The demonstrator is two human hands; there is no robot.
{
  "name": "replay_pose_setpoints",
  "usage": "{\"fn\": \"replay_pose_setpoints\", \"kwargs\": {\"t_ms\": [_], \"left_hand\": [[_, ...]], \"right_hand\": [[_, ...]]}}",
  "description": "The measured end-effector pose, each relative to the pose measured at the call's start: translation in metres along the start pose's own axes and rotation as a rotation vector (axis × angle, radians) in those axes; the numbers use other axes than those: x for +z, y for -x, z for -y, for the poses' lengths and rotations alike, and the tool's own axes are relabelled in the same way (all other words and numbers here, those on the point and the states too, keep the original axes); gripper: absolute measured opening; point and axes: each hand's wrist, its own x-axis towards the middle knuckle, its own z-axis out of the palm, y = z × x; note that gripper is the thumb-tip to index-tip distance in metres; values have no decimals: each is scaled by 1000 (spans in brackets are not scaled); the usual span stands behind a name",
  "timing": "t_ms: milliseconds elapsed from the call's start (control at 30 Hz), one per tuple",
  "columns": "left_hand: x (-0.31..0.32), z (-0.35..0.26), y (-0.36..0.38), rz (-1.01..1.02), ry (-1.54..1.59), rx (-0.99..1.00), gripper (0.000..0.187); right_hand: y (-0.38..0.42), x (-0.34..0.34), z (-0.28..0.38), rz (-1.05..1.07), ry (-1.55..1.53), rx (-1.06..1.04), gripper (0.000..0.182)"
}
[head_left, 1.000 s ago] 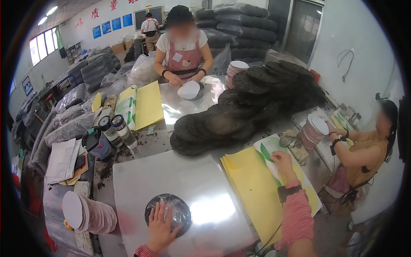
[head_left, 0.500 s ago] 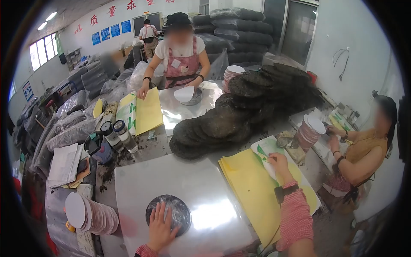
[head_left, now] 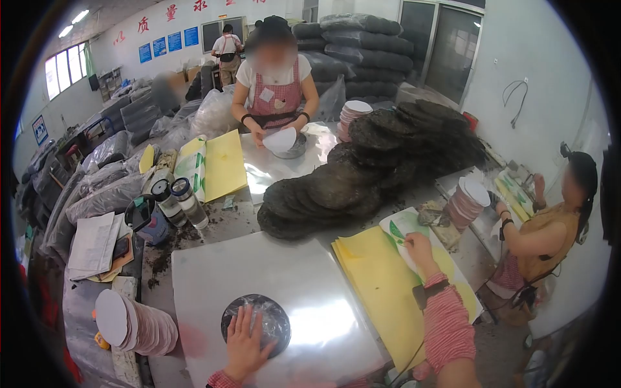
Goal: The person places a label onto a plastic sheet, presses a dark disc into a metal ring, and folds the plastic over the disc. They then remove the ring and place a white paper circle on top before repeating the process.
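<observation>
My left hand (head_left: pixel 246 346) lies with spread fingers on a round dark disc (head_left: pixel 275 326) covered in clear crinkled plastic. The disc rests on a shiny metal sheet (head_left: pixel 233 275) in front of me. To the right, my right hand (head_left: pixel 422 253) has its fingers pinched together at a white-and-green printed sheet (head_left: pixel 400 234); the fingertips partly cover the spot they grip. That sheet lies over a stack of yellow paper (head_left: pixel 372 278).
Piled dark round cakes (head_left: pixel 323 197) fill the table's middle. White round paper discs (head_left: pixel 139 323) stand stacked at left, near bottles (head_left: pixel 189 204) and papers (head_left: pixel 97 246). Opposite, a person (head_left: pixel 275 90) handles a white disc; another person (head_left: pixel 543 226) works at right.
Both my hands stay almost where they were. The person opposite has brought a hand from the yellow paper to the white disc. The person at right has raised a hand.
</observation>
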Motion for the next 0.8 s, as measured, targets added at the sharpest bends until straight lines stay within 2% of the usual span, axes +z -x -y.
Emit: {"fn": "replay_pose_setpoints", "kwargs": {"t_ms": [367, 567, 633, 667, 733, 800], "left_hand": [[-2, 0, -2, 20, -6, 10, 79], [-3, 0, -2, 32, 2, 4, 80], [-4, 1, -2, 29, 7, -2, 80], [-5, 0, -2, 22, 8, -3, 79], [-5, -2, -1, 14, 9, -5, 79], [-5, -1, -1, 0, 5, 1, 78]], "right_hand": [[-4, 0, 10, -1, 77, -26, 10], [1, 7, 17, -73, 85, 61, 6], [1, 9, 20, -135, -44, 190, 4], [0, 11, 21, -137, -46, 184, 4], [1, 13, 24, -135, 141, 48, 9], [3, 20, 24, -186, 152, 21, 10]]}}
